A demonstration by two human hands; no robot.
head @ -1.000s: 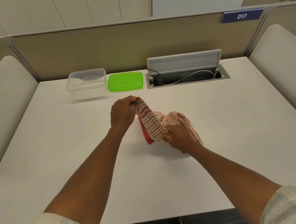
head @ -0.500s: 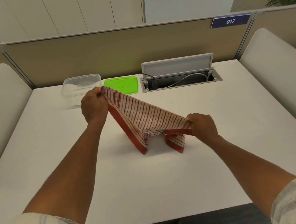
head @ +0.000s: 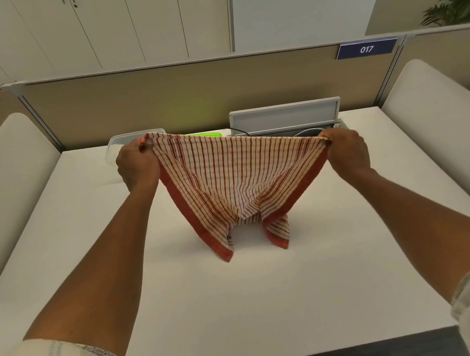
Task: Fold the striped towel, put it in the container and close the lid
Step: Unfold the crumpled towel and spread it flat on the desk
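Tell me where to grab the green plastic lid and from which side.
Judging by what shows, take the green plastic lid by its near long edge, coming down from above. It lies flat on the white table, right of the clear plastic container. The red-striped towel, stretched between left hand and right hand, hides most of it.

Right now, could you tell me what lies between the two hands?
In the head view, only the striped towel spans between the left hand and right hand, stretched by its top corners.
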